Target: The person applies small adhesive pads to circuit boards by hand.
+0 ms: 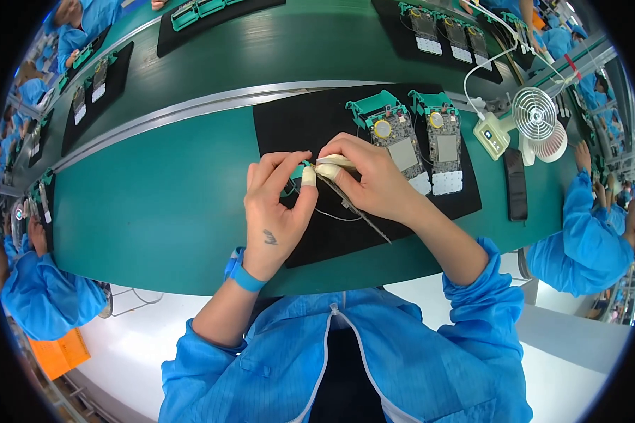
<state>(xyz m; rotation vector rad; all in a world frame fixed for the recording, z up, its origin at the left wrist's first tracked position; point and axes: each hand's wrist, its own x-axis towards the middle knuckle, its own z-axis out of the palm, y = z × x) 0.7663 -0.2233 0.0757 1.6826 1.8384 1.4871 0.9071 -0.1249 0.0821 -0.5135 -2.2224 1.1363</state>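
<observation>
Above a black mat (296, 247), my left hand (276, 208) is closed with thumb and fingers pinched on a small green plastic part (298, 171). My right hand (377, 176) meets it from the other side, gripping a circuit board (356, 209) that is tilted with its edge toward me. Pale finger cots cover my left thumb and some right fingertips. The exact contact between part and board is hidden by my fingers. A thin wire (335, 216) hangs below. Beyond my right hand lie two circuit boards (402, 151) (446, 148) with green plastic frames at their far ends.
A white fan (534, 116) stands at the right, with a black phone (516, 185) near it. Across a metal rail (190, 113), more boards (425, 32) rest on black mats. Co-workers in blue sit at left (49, 296) and right (582, 240).
</observation>
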